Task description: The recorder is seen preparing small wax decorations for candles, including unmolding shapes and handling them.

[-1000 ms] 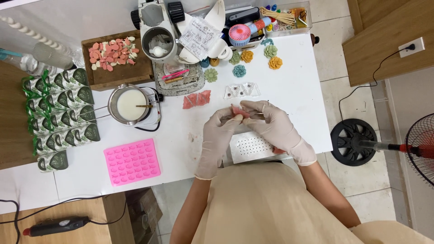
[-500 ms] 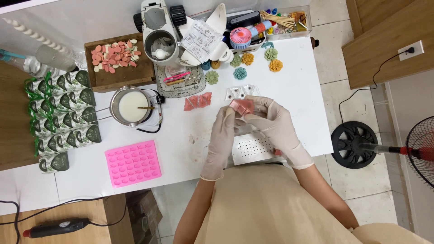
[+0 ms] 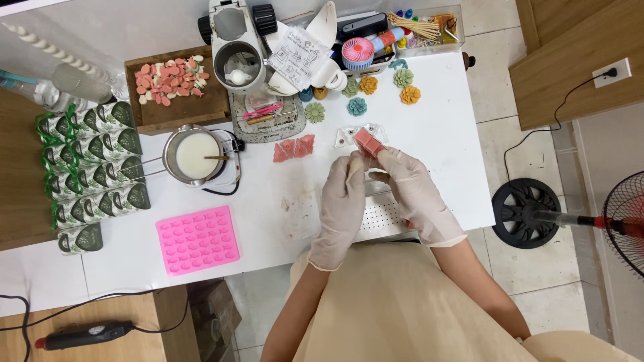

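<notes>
Both gloved hands meet above the tabletop [image 3: 429, 121], right hand [image 3: 412, 191] seemingly pinching a small pink block [image 3: 368, 141], left hand [image 3: 343, 204] just beside

Both hands gloved: left hand [image 3: 343, 204] and right hand [image 3: 416, 194] in thin, whitish, slightly translucent disposable gloves, wrinkled at the knuckles and ending in loose cuffs just past the wrists. Forearms bare from the cuffs to the elbows, no sleeves showing. Lower down, a plain beige apron [image 3: 396, 302] of smooth cloth, lightly creased, covering the front of the body, without pattern or visible pockets.
</notes>
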